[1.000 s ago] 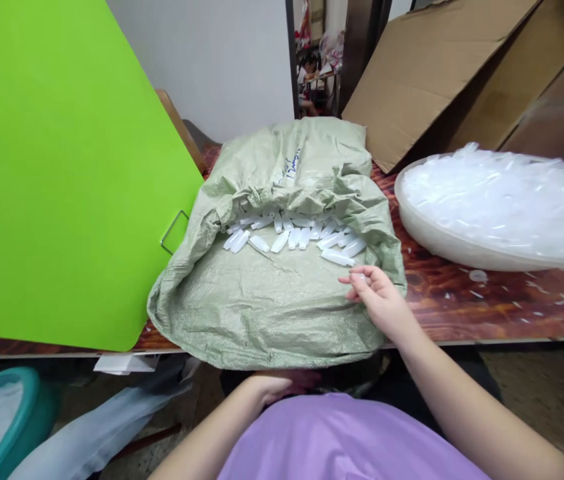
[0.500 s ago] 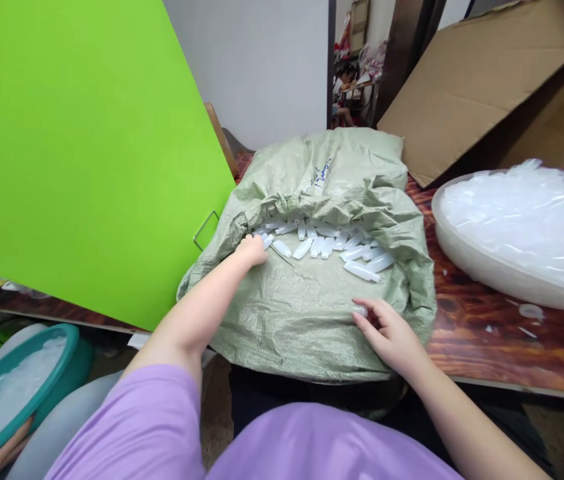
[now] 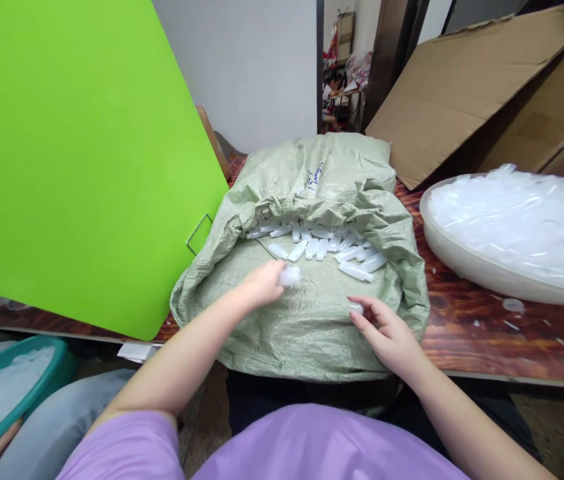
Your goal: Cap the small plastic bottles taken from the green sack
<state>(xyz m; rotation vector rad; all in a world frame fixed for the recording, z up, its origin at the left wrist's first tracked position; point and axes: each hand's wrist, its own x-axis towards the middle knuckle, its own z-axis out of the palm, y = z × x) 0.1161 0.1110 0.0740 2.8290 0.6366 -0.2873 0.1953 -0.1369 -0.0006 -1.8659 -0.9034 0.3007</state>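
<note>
A pale green woven sack (image 3: 307, 313) lies open on the wooden table (image 3: 502, 340), with several small white plastic tubes (image 3: 322, 243) spilling from its mouth. My left hand (image 3: 262, 285) hovers over the sack's front, blurred, closed on a white plastic tube (image 3: 289, 275). My right hand (image 3: 387, 333) rests on the sack to the right, fingers pinching a small clear plastic piece (image 3: 357, 308).
A large green board (image 3: 72, 153) stands at the left. A white basin (image 3: 507, 230) heaped with clear plastic pieces sits at the right, cardboard sheets (image 3: 462, 87) behind it. A teal basin (image 3: 7, 393) sits low at the left, another person's fingers at its rim.
My left hand came up from below the table, reached into the sack's mouth, and has now drawn back toward me with a white tube. My right hand has stayed on the sack.
</note>
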